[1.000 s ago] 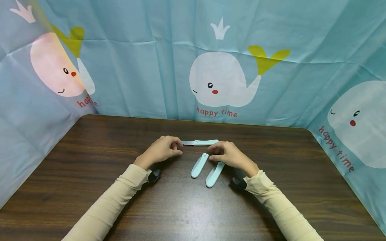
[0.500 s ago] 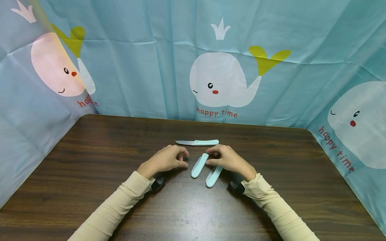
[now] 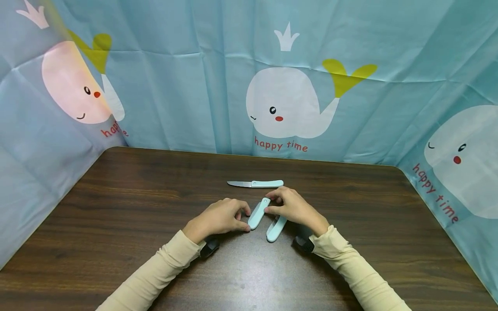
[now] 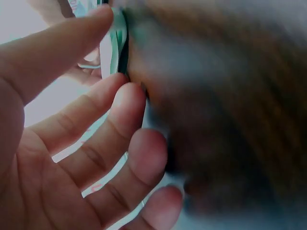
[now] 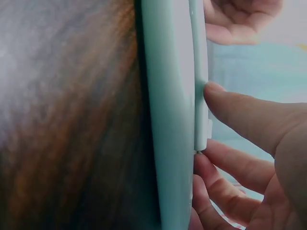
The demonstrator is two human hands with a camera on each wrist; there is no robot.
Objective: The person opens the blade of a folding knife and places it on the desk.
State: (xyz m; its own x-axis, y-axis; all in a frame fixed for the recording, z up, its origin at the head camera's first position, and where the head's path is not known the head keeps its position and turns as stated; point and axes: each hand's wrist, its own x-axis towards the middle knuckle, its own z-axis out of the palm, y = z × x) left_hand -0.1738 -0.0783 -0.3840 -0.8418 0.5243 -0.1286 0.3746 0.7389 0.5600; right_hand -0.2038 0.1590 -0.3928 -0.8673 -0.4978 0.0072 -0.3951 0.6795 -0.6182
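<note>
A folded pocket knife (image 3: 258,213) with a pale mint handle lies slanted on the table between both hands. My right hand (image 3: 296,211) pinches its upper end, the thumb (image 5: 225,98) against its side and the fingertips at its tip in the right wrist view. At its lower left end is my left hand (image 3: 218,218), thumb and forefinger spread around that end; whether they press on it I cannot tell. A second folded pocket knife (image 3: 275,231) lies just to the right, its upper part hidden under my right hand. Farther back lies an unfolded pocket knife (image 3: 267,184), blade to the left.
The dark wooden table (image 3: 155,185) has a pale blue curtain (image 3: 186,99) with whale prints behind it and along both sides. A black wrist camera (image 3: 210,247) sits under the left wrist, another camera (image 3: 302,244) under the right.
My left hand has come back from the unfolded knife's blade tip and moved right to the nearer folded knife. The right hand has shifted slightly nearer and left onto that knife's upper end.
</note>
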